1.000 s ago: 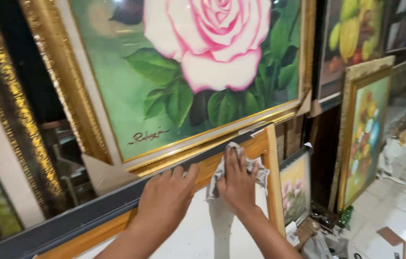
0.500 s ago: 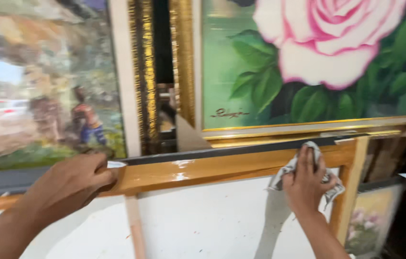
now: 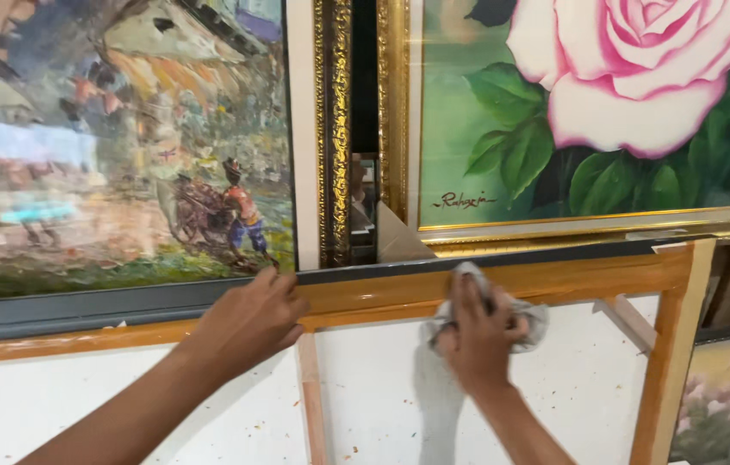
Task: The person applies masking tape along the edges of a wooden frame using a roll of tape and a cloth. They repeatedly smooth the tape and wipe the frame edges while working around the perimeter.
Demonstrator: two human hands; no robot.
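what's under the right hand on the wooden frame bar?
A crumpled grey-white cloth sits under the right hand, pressed against the wooden frame bar. Its edges stick out around the fingers. The middle of the cloth and the wood beneath it are covered, so their state cannot be seen.

Gilt-framed rose painting [image 3: 606, 103] behind

two bare forearms, no sleeves, left grip [image 3: 248, 319] and right grip [image 3: 478, 340] ungloved
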